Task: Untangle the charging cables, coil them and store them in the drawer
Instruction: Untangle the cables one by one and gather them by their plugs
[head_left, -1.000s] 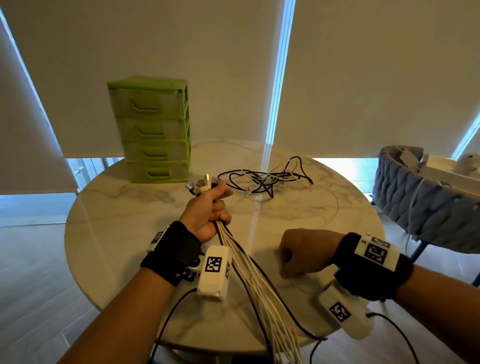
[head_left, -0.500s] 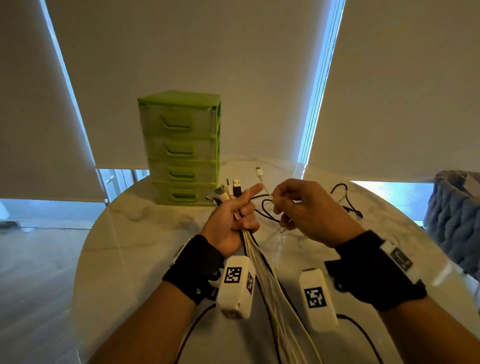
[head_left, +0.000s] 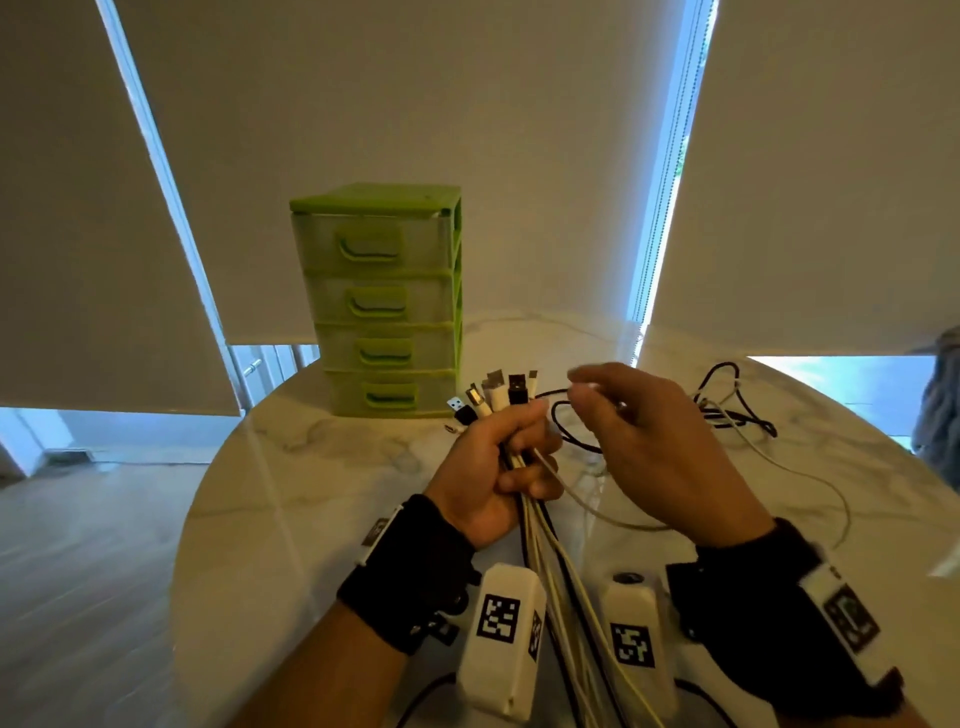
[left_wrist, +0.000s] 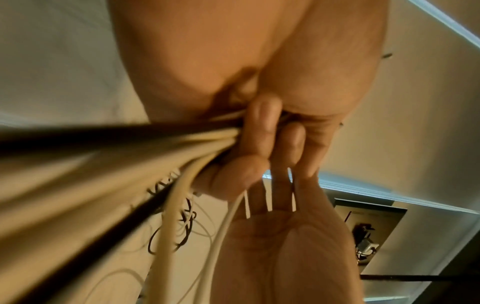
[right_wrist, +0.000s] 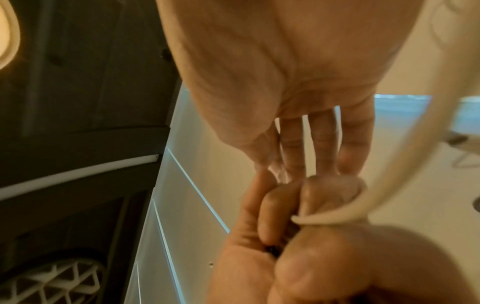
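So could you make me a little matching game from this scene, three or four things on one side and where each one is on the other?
Things:
1. bundle of cables
2. green drawer unit
3. black cable tangle
4. single white cable

Places:
A. loose on the table, beyond the right hand
B. upright at the table's far left
C. gripped in the left hand
D. looping from the left hand towards the right hand

Pairs: 1-C, 2-B, 3-A, 4-D
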